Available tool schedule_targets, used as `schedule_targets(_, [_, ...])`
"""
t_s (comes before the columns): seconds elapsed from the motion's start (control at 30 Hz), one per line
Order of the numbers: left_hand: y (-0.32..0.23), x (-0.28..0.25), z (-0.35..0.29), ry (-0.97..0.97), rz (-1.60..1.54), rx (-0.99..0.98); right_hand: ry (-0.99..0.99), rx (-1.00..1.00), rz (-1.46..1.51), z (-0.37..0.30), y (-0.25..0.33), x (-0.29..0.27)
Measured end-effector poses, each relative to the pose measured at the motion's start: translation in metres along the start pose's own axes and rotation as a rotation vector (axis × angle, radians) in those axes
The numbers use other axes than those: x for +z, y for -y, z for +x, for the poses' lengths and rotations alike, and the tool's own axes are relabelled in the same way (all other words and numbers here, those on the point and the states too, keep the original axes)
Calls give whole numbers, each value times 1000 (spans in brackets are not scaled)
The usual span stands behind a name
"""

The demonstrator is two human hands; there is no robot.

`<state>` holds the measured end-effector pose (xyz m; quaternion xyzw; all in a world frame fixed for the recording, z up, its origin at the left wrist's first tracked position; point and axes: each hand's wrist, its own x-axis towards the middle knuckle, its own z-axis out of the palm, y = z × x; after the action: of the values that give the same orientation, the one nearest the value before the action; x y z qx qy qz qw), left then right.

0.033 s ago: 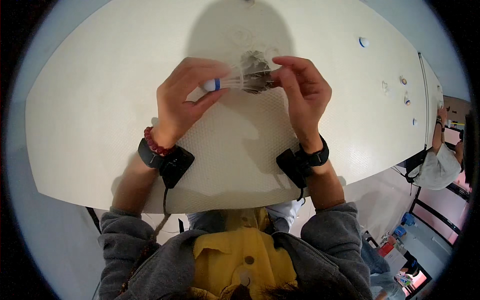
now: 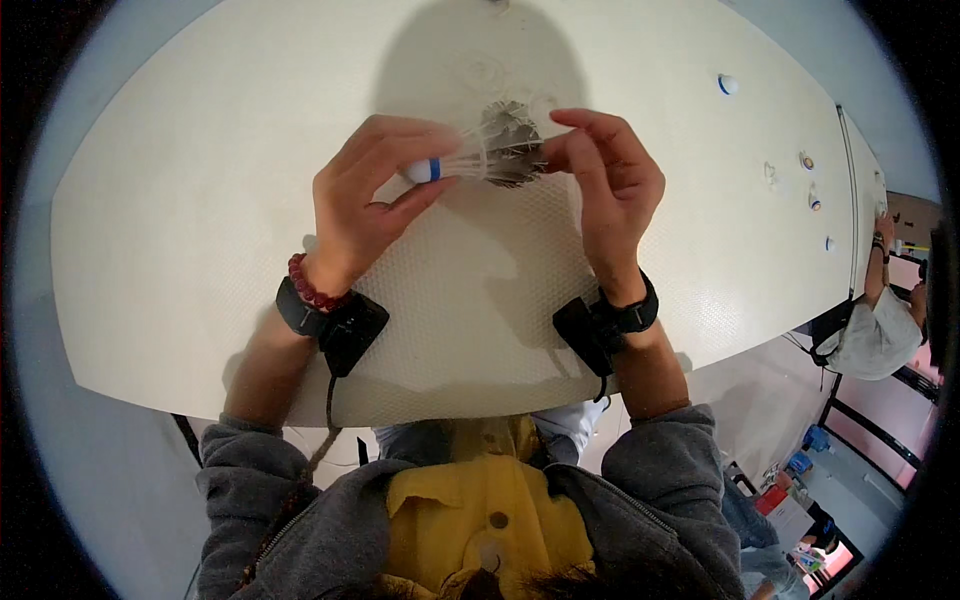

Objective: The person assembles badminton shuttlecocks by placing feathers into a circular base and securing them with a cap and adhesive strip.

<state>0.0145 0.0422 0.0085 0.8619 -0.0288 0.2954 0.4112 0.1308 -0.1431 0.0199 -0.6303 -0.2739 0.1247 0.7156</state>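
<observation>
A shuttlecock (image 2: 514, 145) lies sideways in the air above the table, its white cork with a blue band to the left and its dark feather skirt to the right. My left hand (image 2: 365, 185) is closed round the cork and the start of the quills. At the feather end is my right hand (image 2: 615, 190), with its index finger and thumb apart. One of its fingertips reaches the skirt's rim and seems to touch the feathers. Black devices (image 2: 350, 325) are strapped to both my wrists, with a cable hanging from each.
A pale, textured table (image 2: 180, 250) spreads under my hands. At its right lie a white-and-blue shuttlecock cork (image 2: 728, 85) and several smaller pieces (image 2: 815, 203). Faint clear rings (image 2: 482, 72) rest beyond my hands. Another person in a grey shirt (image 2: 872, 338) works at the far right.
My right thumb and index finger have shifted slightly to the right. The shuttlecock and my left hand have stayed in place.
</observation>
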Motion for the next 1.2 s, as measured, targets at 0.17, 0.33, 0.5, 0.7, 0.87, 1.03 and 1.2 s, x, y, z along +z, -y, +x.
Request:
schedule_targets(0.17, [-2,0,0,-12,-24,28,62,93,166,5,1,-1])
schedule_targets(0.33, [-1,1,-1,40,54,71,160,55,-74,-1,-6,9])
schedule_targets(0.5, [-1,0,2,48,37,91,95,104,-60,-1,-4,8])
schedule_targets(0.7, [1,-1,2,7,5,73,80,142,102,0,-1,6])
schedule_targets(0.87, [3,1,1,-59,12,122,94,160,98,0,-3,11])
schedule_targets(1.03, [5,3,-2,-85,-3,75,205,52,-120,-2,-18,3])
schedule_targets(1.2, [10,0,-2,45,-16,115,158,-40,-150,-2,-16,4])
